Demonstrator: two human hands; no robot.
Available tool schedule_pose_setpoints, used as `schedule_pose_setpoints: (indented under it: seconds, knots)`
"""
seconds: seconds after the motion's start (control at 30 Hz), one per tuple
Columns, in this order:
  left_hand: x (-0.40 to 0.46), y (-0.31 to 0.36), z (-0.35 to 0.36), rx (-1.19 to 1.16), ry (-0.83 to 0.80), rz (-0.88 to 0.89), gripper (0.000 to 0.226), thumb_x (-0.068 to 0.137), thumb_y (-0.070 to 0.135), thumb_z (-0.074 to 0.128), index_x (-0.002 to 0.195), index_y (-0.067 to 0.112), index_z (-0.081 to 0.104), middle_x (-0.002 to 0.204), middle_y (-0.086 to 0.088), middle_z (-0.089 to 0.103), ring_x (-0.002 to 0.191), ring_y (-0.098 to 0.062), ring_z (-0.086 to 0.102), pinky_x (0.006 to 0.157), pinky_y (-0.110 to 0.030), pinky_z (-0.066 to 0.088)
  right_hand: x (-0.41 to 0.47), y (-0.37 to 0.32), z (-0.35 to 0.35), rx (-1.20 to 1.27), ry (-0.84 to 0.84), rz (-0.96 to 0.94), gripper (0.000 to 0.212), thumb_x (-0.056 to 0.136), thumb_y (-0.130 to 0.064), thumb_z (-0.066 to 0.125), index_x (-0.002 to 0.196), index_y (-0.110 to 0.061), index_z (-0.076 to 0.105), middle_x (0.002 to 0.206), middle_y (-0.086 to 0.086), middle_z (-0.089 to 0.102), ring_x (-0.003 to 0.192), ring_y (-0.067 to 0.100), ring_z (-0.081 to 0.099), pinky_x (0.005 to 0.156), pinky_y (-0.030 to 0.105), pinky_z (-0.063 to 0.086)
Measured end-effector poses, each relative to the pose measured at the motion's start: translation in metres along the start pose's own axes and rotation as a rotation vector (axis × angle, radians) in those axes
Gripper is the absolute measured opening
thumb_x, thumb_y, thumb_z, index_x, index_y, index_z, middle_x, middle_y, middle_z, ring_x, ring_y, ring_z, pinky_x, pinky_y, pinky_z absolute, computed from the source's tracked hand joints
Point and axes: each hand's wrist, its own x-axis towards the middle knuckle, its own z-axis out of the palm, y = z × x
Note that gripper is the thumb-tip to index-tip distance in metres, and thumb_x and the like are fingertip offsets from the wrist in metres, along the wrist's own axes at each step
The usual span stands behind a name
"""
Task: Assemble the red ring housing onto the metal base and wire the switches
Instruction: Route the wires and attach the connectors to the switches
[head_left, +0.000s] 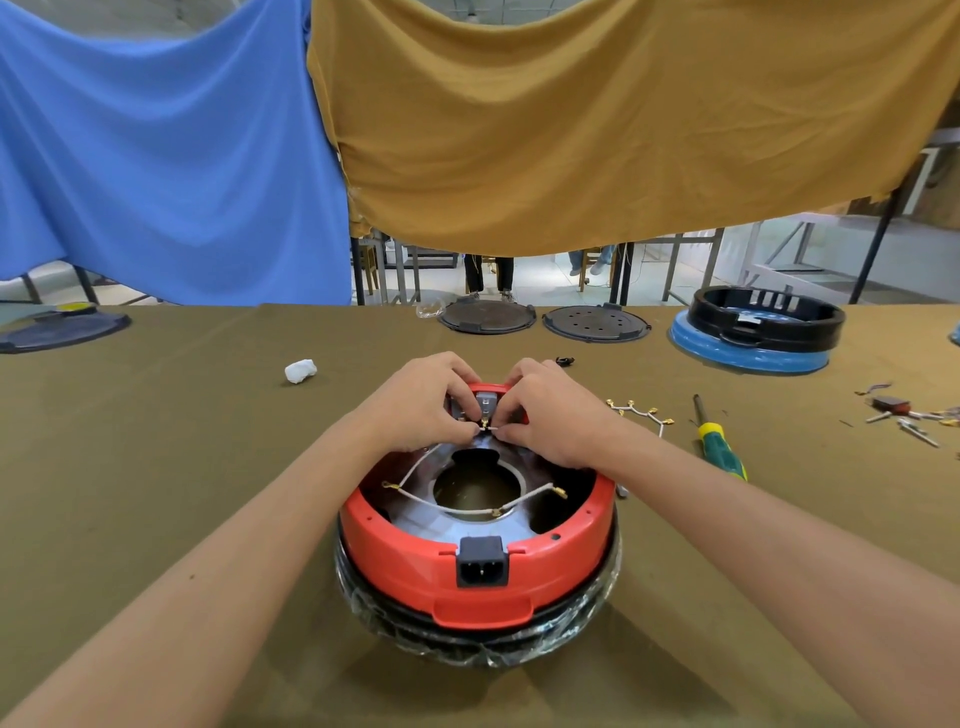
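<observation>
Green-handled screwdriver (721, 440) beside red ring housing (545, 558)

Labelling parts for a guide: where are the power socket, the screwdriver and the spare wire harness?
power socket (481, 563), head view, black front face.
screwdriver (722, 449), head view, green-yellow handle.
spare wire harness (640, 414), head view, white wire.

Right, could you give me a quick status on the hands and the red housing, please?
Both hands, left and right, pinching a wire terminal at the switch. Red housing seated on the base. Nothing in the way; screwdriver lies aside.
</observation>
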Motion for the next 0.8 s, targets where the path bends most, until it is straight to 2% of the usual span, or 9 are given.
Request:
schedule_pose_setpoints:
  seconds: [0.13, 0.3, 0.53, 0.8]
  knots:
    - [0.0009, -0.0016, 0.0, -0.007, -0.019, -0.002, 0.009, 0.077, 0.019, 0.079, 0.085, 0.022, 0.081, 0.12, 0.009, 0.054, 0.104, -0.007, 0.054, 0.093, -0.027, 0.043, 0.0001, 0.0001, 0.0008, -0.005, -0.005, 0.007, 0.011, 0.092, -0.03, 0.067, 0.098, -0.027, 0.075, 0.122, 0.003, 0.048, 0.114, 0.022, 0.039, 0.095, 0.036, 0.041]
    - [0.0004, -0.0022, -0.0011, -0.016, -0.045, 0.006, 0.008, 0.078, 0.017, 0.079, 0.085, 0.021, 0.081, 0.119, 0.011, 0.052, 0.105, -0.008, 0.055, 0.096, -0.031, 0.044, 0.0006, 0.0014, -0.0003, 0.009, -0.002, 0.018, 0.024, 0.091, -0.03, 0.068, 0.115, -0.029, 0.071, 0.126, 0.004, 0.05, 0.117, 0.023, 0.04, 0.097, 0.037, 0.04]
    - [0.0006, -0.0019, -0.0022, -0.029, -0.07, -0.001, 0.013, 0.079, 0.014, 0.078, 0.091, 0.02, 0.081, 0.125, 0.007, 0.051, 0.112, -0.01, 0.053, 0.101, -0.033, 0.042, -0.0002, 0.0015, -0.0009, 0.038, -0.003, 0.017, 0.022, 0.092, -0.028, 0.066, 0.113, -0.032, 0.073, 0.126, 0.004, 0.05, 0.119, 0.024, 0.042, 0.098, 0.04, 0.042]
    - [0.0007, -0.0016, -0.0023, -0.022, -0.08, -0.001, 0.014, 0.081, 0.014, 0.076, 0.091, 0.023, 0.082, 0.123, 0.01, 0.05, 0.112, -0.009, 0.052, 0.1, -0.03, 0.041, -0.0002, 0.0012, -0.0009, 0.031, 0.003, 0.023, 0.022, 0.092, -0.027, 0.066, 0.112, -0.031, 0.074, 0.125, 0.004, 0.051, 0.118, 0.023, 0.042, 0.099, 0.041, 0.043]
